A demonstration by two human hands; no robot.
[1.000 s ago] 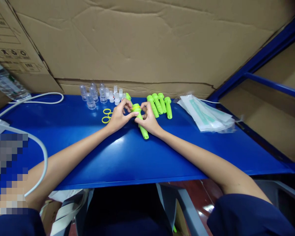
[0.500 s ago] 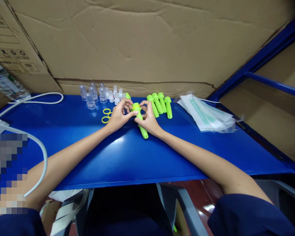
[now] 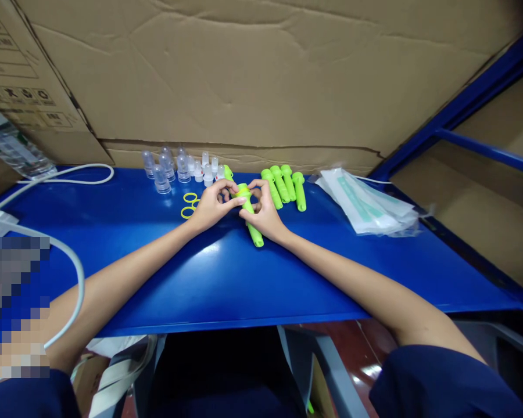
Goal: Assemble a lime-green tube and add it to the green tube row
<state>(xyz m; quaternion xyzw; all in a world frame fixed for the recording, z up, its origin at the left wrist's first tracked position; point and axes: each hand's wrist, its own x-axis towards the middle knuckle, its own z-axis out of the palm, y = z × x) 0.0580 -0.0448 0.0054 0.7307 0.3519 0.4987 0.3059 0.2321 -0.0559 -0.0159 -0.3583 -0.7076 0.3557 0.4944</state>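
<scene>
My left hand [image 3: 211, 207] and my right hand [image 3: 264, 213] meet at the middle of the blue table [image 3: 226, 273]. Both grip one bright green plastic tube [image 3: 253, 227] that slants toward me, fingertips pinching its wide far end. Loose yellow rings [image 3: 189, 205] lie just left of my left hand. Several more green tubes [image 3: 284, 186] lie side by side just right of my right hand. Small clear plastic caps [image 3: 163, 166] stand in a cluster behind my left hand.
A stack of clear sealed pouches [image 3: 366, 204] lies at the right. A white cable [image 3: 65, 174] curves across the left side. Cardboard boxes [image 3: 244, 81] wall the back, and a blue metal frame [image 3: 475, 93] rises at the right.
My fingers have shifted slightly on the wide end of the green tube. Both hands and the tube stay in the same place.
</scene>
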